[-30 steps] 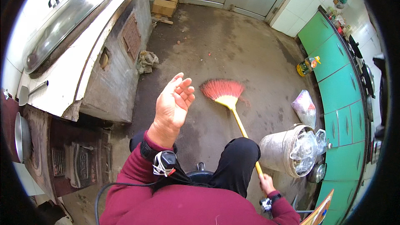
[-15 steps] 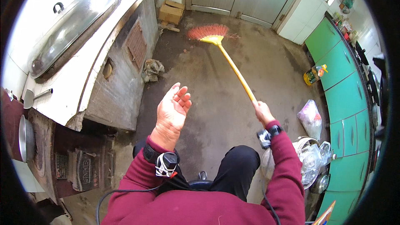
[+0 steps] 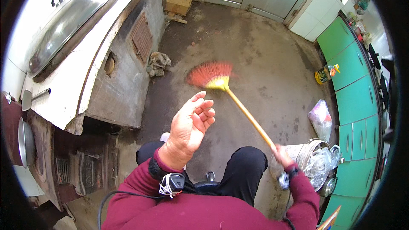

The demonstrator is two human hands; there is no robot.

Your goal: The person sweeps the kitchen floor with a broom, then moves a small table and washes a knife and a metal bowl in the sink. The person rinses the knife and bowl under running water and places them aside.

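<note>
A broom (image 3: pixel 249 117) with a yellow handle and red bristles slants across the floor (image 3: pixel 238 42). My right hand (image 3: pixel 282 156) is wrapped round the top of its handle, right of my knees. The bristle head rests low over the concrete, ahead of my left hand, and looks slightly smeared by motion. My left hand (image 3: pixel 189 123) is raised in front of me with the palm up and the fingers loosely curled and apart. Nothing lies in it, and it does not touch the broom.
To the left stands a tiled stove (image 3: pixel 123 72) with a large metal lid (image 3: pixel 76 25). A crumpled rag (image 3: pixel 158 64) and a cardboard box (image 3: pixel 178 2) lie beside it. On the right are an oil bottle (image 3: pixel 326 74), a plastic bag (image 3: pixel 320 119), a white bucket (image 3: pixel 298 153) and green cabinets (image 3: pixel 355 89).
The broom head has come back toward me from farther up the floor. My right hand has moved down and right with the handle; my left hand has shifted right.
</note>
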